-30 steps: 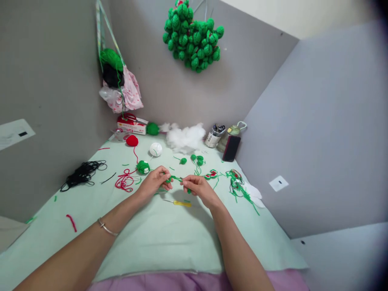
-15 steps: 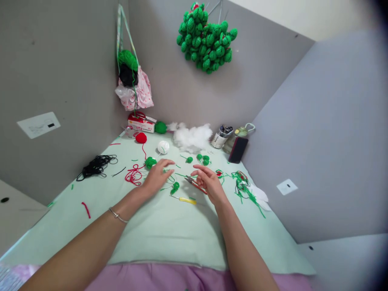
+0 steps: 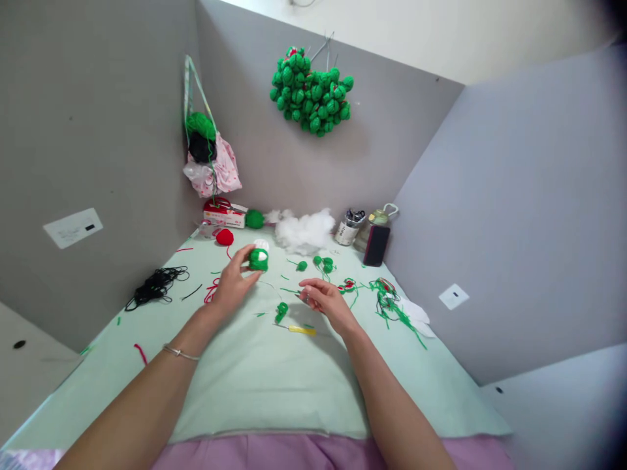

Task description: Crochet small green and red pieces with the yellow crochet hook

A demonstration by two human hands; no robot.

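My left hand [image 3: 232, 282] is raised above the pale green mat [image 3: 255, 378] and pinches a small green crochet piece with a white opening [image 3: 258, 259] between thumb and fingers. My right hand [image 3: 326, 301] rests low on the mat with its fingers curled around small scissors [image 3: 304, 297], only partly visible. Between my hands lies a small green crochet bit [image 3: 281, 311]. A yellow-handled crochet hook [image 3: 300, 330] lies just in front of my right hand.
Red yarn [image 3: 211, 290] and a red ball [image 3: 225, 237] lie at the left, with black yarn [image 3: 155, 286] further left. White stuffing [image 3: 304, 230], a jar [image 3: 349, 226], a phone [image 3: 375, 245] stand at the back. Green scraps [image 3: 389, 300] lie to the right. A green crochet bunch [image 3: 309, 91] hangs on the wall.
Both hands let go of the green thread piece, which now lies on the mat. My left hand reached left and lifted a green crochet piece. My right hand took up the scissors.
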